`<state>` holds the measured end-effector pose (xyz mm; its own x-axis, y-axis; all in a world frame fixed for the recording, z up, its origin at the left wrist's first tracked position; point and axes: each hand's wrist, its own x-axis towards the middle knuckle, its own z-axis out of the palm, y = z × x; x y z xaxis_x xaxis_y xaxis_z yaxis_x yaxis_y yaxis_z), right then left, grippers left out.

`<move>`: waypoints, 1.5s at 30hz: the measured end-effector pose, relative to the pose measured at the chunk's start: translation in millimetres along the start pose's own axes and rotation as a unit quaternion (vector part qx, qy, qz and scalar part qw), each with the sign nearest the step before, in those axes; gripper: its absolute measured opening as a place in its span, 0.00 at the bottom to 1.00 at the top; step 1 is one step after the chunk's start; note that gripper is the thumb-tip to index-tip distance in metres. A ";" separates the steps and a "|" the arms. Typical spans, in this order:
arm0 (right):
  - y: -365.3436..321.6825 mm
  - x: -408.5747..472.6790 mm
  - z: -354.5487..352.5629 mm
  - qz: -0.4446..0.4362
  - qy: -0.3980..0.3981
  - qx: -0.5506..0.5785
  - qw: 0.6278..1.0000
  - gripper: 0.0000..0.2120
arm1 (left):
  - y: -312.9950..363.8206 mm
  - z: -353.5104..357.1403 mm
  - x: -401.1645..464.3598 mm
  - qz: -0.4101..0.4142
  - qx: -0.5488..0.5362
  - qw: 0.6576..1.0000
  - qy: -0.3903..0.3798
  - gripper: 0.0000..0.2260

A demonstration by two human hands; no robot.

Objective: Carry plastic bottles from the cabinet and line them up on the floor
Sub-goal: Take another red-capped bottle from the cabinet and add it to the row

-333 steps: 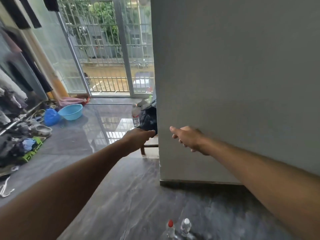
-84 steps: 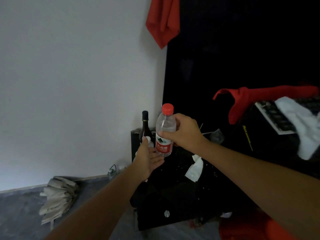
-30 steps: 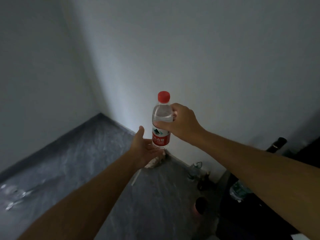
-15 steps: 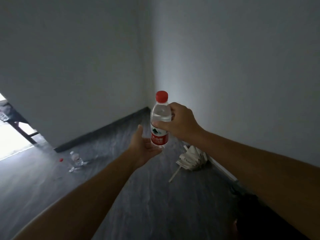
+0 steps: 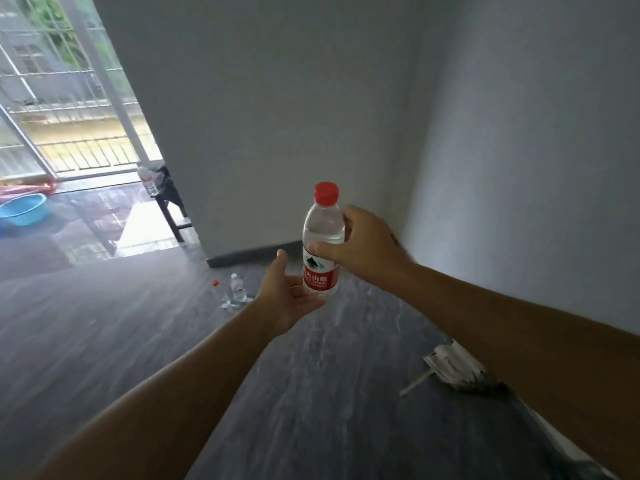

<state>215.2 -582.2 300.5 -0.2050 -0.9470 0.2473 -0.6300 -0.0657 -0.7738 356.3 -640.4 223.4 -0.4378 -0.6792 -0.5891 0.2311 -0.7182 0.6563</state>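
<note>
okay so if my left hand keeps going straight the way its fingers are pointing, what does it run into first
Probably the red-capped bottle in the right hand: the left hand lies open, palm up, just under its base, fingers aimed beneath it. Whether they already touch is unclear.

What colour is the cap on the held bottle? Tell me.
Red; the cap tops the clear bottle, seen best in the head view.

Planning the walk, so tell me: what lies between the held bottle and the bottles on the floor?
Head view: only bare grey floor; the open left hand overlaps that gap.
</note>
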 end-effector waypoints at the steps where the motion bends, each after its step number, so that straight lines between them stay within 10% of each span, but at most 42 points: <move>1: -2.8 8.1 7.6 -0.007 -0.012 0.004 1.000 0.21 | 6.4 -7.2 1.3 0.006 -0.007 1.000 0.007 0.34; 45: -149.6 376.6 420.7 -0.119 -0.183 0.060 0.974 0.27 | 351.9 -382.0 159.3 0.077 -0.156 0.971 0.163 0.35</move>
<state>547.3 -1061.3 264.0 0.2312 -0.9476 0.2202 -0.5296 -0.3125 -0.7886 699.8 -1059.2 180.4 -0.0910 -0.7575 -0.6464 0.5461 -0.5808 0.6037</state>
